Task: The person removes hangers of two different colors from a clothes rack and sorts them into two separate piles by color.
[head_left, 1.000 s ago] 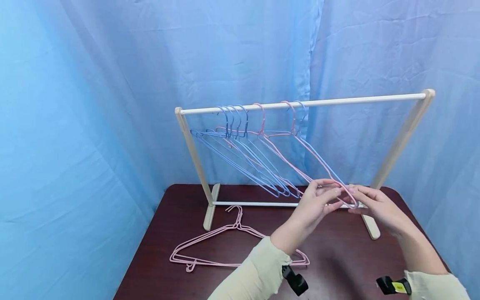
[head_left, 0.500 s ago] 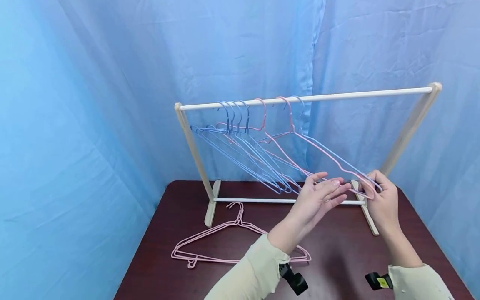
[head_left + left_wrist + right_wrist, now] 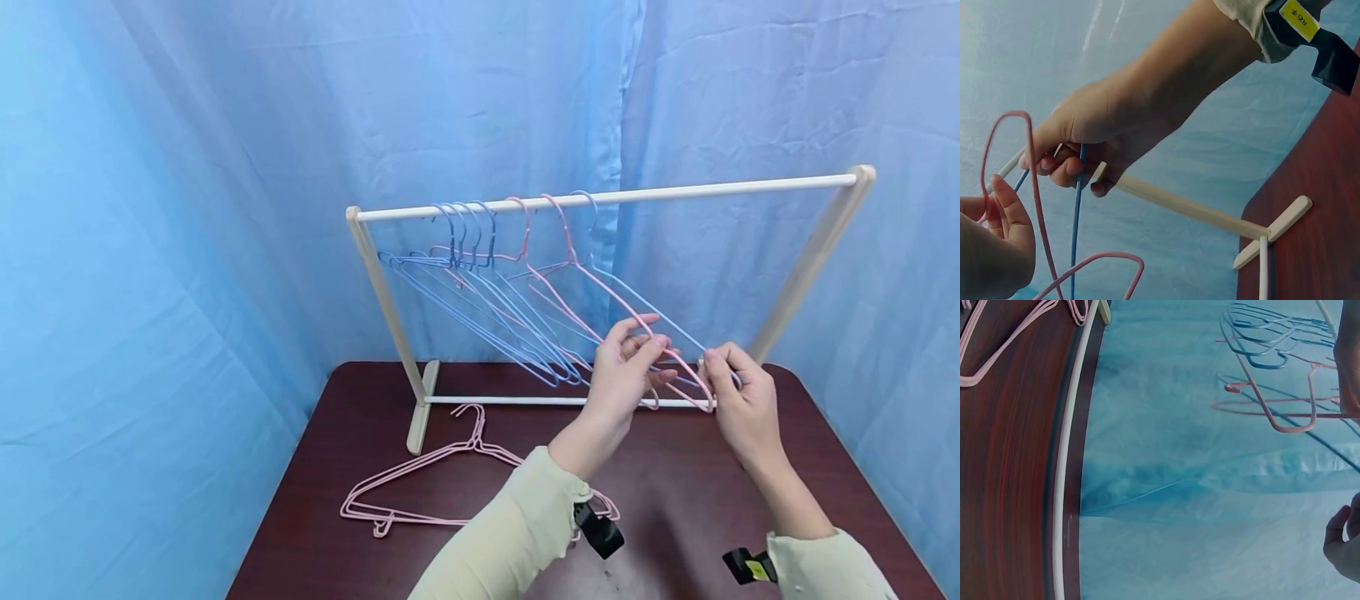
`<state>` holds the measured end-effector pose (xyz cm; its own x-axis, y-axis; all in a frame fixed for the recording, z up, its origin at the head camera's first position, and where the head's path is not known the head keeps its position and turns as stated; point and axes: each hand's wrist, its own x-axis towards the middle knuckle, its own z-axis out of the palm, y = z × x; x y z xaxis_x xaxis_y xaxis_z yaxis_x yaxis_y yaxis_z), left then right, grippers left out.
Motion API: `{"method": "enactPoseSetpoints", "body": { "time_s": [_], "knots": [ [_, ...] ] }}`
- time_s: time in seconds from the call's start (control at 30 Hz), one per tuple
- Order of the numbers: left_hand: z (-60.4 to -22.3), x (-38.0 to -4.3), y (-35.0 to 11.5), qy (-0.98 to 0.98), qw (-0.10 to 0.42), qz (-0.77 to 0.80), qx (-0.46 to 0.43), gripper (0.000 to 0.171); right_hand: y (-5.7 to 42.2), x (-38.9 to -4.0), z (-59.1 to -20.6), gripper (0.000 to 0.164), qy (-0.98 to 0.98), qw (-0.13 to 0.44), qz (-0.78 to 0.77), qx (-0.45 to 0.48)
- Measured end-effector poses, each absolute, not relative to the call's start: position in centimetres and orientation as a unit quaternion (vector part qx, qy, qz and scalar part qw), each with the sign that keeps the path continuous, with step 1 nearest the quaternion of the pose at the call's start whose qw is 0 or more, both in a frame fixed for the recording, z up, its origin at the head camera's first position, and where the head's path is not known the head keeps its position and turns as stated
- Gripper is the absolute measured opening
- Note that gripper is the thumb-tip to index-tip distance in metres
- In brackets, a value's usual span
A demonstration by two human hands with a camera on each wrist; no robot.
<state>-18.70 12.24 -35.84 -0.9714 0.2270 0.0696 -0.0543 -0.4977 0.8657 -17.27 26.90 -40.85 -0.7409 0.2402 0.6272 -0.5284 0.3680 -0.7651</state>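
Note:
In the head view my left hand point(image 3: 618, 367) pinches a pink wire hanger point(image 3: 602, 285) between thumb and fingers along its sloping arm. My right hand point(image 3: 746, 404) grips the outer end of a blue wire hanger point(image 3: 645, 303) just behind it. Both hooks hang over the white rail point(image 3: 720, 191) of a clothes rack. The left wrist view catches the right hand point(image 3: 1094, 128) curled round the blue wire, with the left hand point(image 3: 1007, 240) beside the pink loop. Further left hang another pink hanger point(image 3: 527, 242) and several blue hangers point(image 3: 453, 242).
Pink hangers point(image 3: 476, 445) lie stacked on the dark table point(image 3: 315, 517), partly covered by the left sleeve. The rack's wooden upright point(image 3: 810, 258) stands on the right, its left foot point(image 3: 422, 417) on the table. Blue curtains point(image 3: 225, 208) close off the back and sides.
The right hand first held the pink and blue hangers together at their ends; now it grips the blue one alone. The left hand has taken the pink one, drawing it leftward, apart from the blue.

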Motion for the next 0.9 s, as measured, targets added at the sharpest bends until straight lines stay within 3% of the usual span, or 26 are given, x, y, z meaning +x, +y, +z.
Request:
{"method": "enactPoseSetpoints", "body": {
  "time_s": [0.13,0.43,0.9],
  "knots": [
    [-35.6,-18.7,12.2,0.507,0.064,0.853,0.107,0.024,26.9,-17.7,-41.1,0.028,-0.757,0.395,0.510,0.103],
    [-34.5,-17.7,11.3,0.523,0.076,0.839,0.129,0.025,27.4,-18.2,-41.1,0.023,-0.754,0.481,0.439,0.083],
    [-36.6,-19.8,11.0,0.559,0.062,0.822,0.090,0.027,29.5,-16.6,-40.6,0.029,-0.676,0.490,0.546,0.078]
  ]
}}
